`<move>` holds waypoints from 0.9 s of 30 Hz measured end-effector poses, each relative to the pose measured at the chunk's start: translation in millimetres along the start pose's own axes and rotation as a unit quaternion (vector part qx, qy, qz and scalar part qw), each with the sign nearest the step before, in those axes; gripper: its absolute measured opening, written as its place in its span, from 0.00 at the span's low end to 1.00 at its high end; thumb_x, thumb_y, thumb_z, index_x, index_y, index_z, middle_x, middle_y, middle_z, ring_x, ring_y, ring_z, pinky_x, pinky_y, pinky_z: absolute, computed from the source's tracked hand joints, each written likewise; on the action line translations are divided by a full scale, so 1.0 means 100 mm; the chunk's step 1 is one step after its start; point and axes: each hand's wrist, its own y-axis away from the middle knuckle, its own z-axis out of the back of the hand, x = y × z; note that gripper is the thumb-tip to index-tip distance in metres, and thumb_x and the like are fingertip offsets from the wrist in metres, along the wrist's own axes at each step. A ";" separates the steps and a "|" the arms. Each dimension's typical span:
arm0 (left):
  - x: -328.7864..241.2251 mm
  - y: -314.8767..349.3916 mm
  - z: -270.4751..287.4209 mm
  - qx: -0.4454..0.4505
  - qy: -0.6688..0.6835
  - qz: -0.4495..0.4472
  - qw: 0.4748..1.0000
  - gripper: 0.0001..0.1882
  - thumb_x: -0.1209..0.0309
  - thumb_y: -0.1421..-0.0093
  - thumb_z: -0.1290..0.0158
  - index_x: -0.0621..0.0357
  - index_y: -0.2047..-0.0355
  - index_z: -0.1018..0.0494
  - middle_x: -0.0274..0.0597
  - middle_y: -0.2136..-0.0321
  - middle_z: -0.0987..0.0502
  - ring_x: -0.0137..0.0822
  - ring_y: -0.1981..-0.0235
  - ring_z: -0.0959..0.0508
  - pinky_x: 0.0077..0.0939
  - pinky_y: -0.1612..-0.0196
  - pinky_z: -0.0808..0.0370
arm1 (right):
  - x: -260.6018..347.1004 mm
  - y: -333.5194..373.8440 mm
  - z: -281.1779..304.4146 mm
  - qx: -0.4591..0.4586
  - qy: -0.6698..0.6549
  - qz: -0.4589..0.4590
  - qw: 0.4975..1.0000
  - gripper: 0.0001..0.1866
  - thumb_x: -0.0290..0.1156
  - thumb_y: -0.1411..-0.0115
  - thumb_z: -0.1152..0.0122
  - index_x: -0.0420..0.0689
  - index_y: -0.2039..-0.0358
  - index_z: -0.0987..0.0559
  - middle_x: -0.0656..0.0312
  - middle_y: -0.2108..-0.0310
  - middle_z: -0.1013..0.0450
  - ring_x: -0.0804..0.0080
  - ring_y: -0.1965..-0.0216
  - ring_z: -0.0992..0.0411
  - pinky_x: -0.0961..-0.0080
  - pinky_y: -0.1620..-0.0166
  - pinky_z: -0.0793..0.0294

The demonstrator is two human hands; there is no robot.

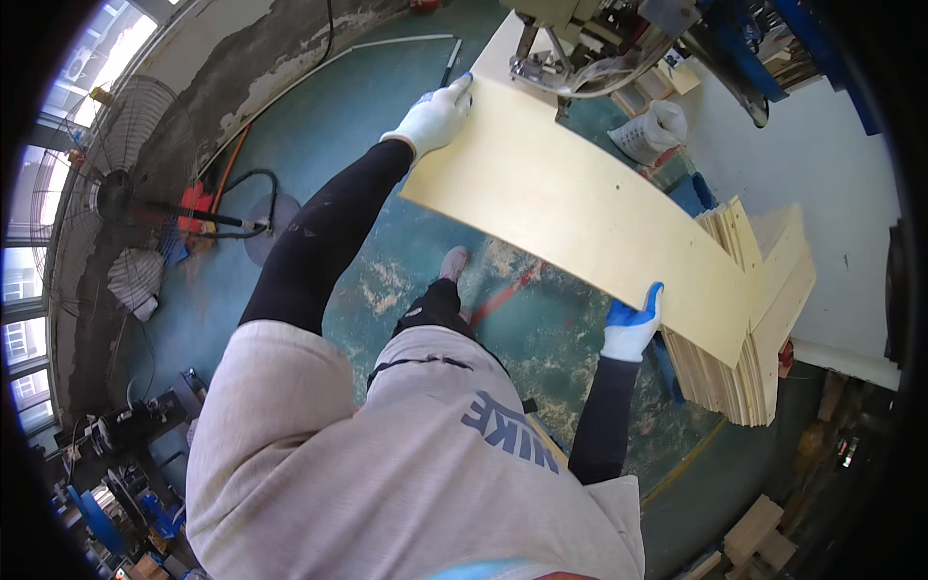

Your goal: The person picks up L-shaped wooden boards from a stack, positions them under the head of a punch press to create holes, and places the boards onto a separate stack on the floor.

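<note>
A long pale plywood board [580, 208] stretches from beneath a machine head at the top to a stack of boards on the right. My left hand [437, 118], in a white glove with blue fingertips, grips its far left edge close to the machine. Lower down on the right, my right hand [633, 324] holds the near long edge, its blue-coated thumb and fingers around the rim. A few small dark holes show in the board. The metal machine head [556, 68] hangs over its far end and hides part of it.
Cut boards form a leaning stack [720, 377] under the board's right end. A standing fan [116, 193] is at the left by the windows. Beyond the board is a white sack [652, 130]. Sawdust lies on the green floor [387, 280]. More wood pieces [754, 532] sit lower right.
</note>
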 end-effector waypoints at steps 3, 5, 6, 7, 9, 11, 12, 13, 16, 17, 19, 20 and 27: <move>0.01 0.08 -0.37 0.007 0.251 0.140 0.958 0.22 0.68 0.27 0.61 0.63 0.36 0.35 0.52 0.49 0.22 0.44 0.55 0.19 0.29 0.47 0.25 | -0.01 0.02 -0.08 -0.013 0.007 -0.003 1.000 0.25 0.41 0.27 0.46 0.41 0.36 0.31 0.55 0.39 0.29 0.61 0.39 0.29 0.60 0.37 0.28; -0.23 -0.17 0.33 0.096 0.335 0.233 0.908 0.22 0.69 0.26 0.64 0.64 0.36 0.35 0.49 0.47 0.23 0.40 0.50 0.20 0.25 0.43 0.28 | -0.02 -0.06 0.04 0.013 -0.003 0.023 1.000 0.25 0.41 0.28 0.45 0.41 0.36 0.31 0.55 0.39 0.29 0.61 0.39 0.29 0.60 0.37 0.28; -0.23 -0.10 0.32 0.098 0.261 0.168 0.946 0.22 0.70 0.27 0.64 0.65 0.37 0.34 0.46 0.44 0.25 0.36 0.48 0.21 0.24 0.39 0.31 | -0.01 0.02 -0.06 -0.019 0.010 0.023 1.000 0.25 0.42 0.27 0.46 0.41 0.36 0.32 0.55 0.38 0.30 0.61 0.39 0.30 0.60 0.36 0.29; -0.23 -0.05 0.32 0.125 0.217 0.149 0.957 0.22 0.70 0.28 0.63 0.65 0.38 0.33 0.46 0.45 0.24 0.36 0.48 0.22 0.24 0.38 0.31 | -0.04 0.06 -0.03 -0.019 0.007 0.011 1.000 0.26 0.42 0.27 0.46 0.41 0.36 0.32 0.55 0.38 0.30 0.61 0.38 0.30 0.60 0.36 0.29; -0.17 -0.11 0.37 0.161 0.124 0.103 0.974 0.22 0.69 0.29 0.60 0.65 0.39 0.31 0.45 0.46 0.24 0.36 0.48 0.22 0.24 0.37 0.32 | -0.05 0.03 -0.03 -0.011 -0.007 0.002 1.000 0.26 0.42 0.27 0.46 0.41 0.36 0.32 0.55 0.38 0.30 0.61 0.38 0.31 0.59 0.37 0.29; -0.05 -0.03 -0.03 0.019 0.200 0.093 0.975 0.22 0.68 0.30 0.56 0.64 0.39 0.31 0.49 0.50 0.22 0.41 0.49 0.22 0.27 0.40 0.30 | -0.06 0.04 -0.12 0.021 -0.009 0.043 0.999 0.26 0.42 0.27 0.47 0.40 0.36 0.32 0.55 0.38 0.30 0.62 0.39 0.30 0.61 0.37 0.29; 0.04 0.06 -0.30 -0.020 0.269 0.106 0.957 0.23 0.68 0.30 0.55 0.62 0.36 0.34 0.55 0.51 0.22 0.48 0.52 0.20 0.32 0.45 0.28 | -0.06 0.07 -0.17 -0.004 -0.012 0.030 0.999 0.25 0.42 0.27 0.47 0.39 0.36 0.32 0.55 0.39 0.29 0.62 0.39 0.30 0.62 0.38 0.29; 0.03 0.03 -0.31 -0.042 0.303 0.108 0.946 0.24 0.68 0.29 0.54 0.61 0.35 0.34 0.57 0.52 0.22 0.49 0.53 0.20 0.33 0.47 0.27 | -0.06 0.07 -0.20 -0.034 -0.016 0.024 0.999 0.25 0.42 0.26 0.48 0.39 0.36 0.32 0.55 0.39 0.29 0.63 0.39 0.30 0.63 0.38 0.29; -0.15 -0.07 0.02 -0.002 0.410 0.198 0.890 0.25 0.68 0.29 0.53 0.60 0.34 0.35 0.61 0.50 0.22 0.50 0.54 0.19 0.34 0.49 0.25 | -0.06 0.05 -0.12 -0.055 -0.035 0.012 0.998 0.24 0.42 0.26 0.49 0.39 0.37 0.31 0.56 0.40 0.28 0.64 0.39 0.29 0.64 0.38 0.28; -0.18 -0.15 0.28 0.076 0.436 0.288 0.849 0.25 0.68 0.28 0.53 0.61 0.33 0.35 0.60 0.49 0.22 0.49 0.53 0.19 0.33 0.48 0.25 | -0.06 0.06 -0.14 -0.054 -0.037 0.025 0.998 0.24 0.42 0.26 0.49 0.39 0.37 0.31 0.57 0.40 0.28 0.64 0.40 0.29 0.64 0.38 0.28; -0.06 -0.09 0.04 0.015 0.437 0.239 0.867 0.25 0.68 0.28 0.54 0.59 0.33 0.36 0.61 0.49 0.23 0.51 0.52 0.19 0.32 0.48 0.26 | -0.10 0.11 -0.23 -0.048 -0.038 0.041 0.997 0.24 0.42 0.26 0.49 0.39 0.38 0.30 0.57 0.41 0.28 0.65 0.40 0.29 0.65 0.38 0.28; 0.00 -0.10 -0.03 -0.012 0.428 0.216 0.877 0.25 0.67 0.28 0.54 0.58 0.33 0.36 0.62 0.50 0.22 0.53 0.53 0.19 0.34 0.49 0.25 | -0.08 0.09 -0.24 -0.037 -0.047 0.018 0.998 0.24 0.43 0.26 0.49 0.39 0.38 0.30 0.58 0.41 0.27 0.66 0.40 0.29 0.66 0.38 0.28; -0.17 0.02 0.12 -0.062 0.436 0.232 0.867 0.22 0.70 0.29 0.52 0.58 0.36 0.34 0.51 0.69 0.24 0.43 0.70 0.21 0.33 0.61 0.25 | -0.09 0.08 -0.13 -0.020 -0.041 0.035 0.998 0.22 0.42 0.26 0.48 0.41 0.40 0.27 0.58 0.43 0.26 0.66 0.42 0.28 0.65 0.39 0.27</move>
